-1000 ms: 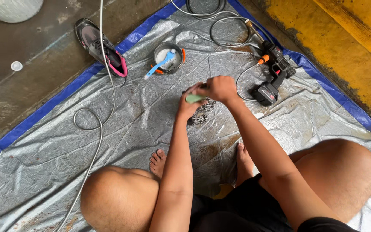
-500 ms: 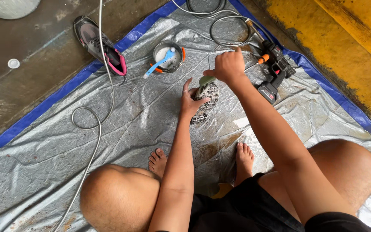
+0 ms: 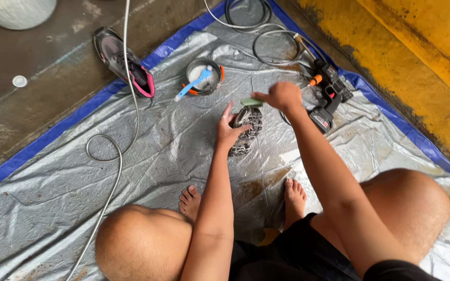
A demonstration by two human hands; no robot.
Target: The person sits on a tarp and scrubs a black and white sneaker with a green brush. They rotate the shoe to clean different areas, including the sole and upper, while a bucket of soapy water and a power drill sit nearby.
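L hand (image 3: 230, 127) flat on dirty shoe (image 3: 246, 130), sole up, on tarp (image 3: 131, 171) nr bowl (image 3: 204, 78) | R hand (image 3: 282, 96) grip closed on green brush (image 3: 251, 102) at toe | shoe: light, flexy, prob wet-slick — hold mid-sole

right hand (image 3: 283, 96) with green brush (image 3: 251, 102) moved up to shoe's (image 3: 246, 130) far end

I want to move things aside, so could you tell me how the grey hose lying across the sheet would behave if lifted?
The grey hose lies in loose curves, so it would probably sag and trail. It runs past the pink-trimmed shoe, so it might drag against it. The sheet looks wet, so it may be slippery.
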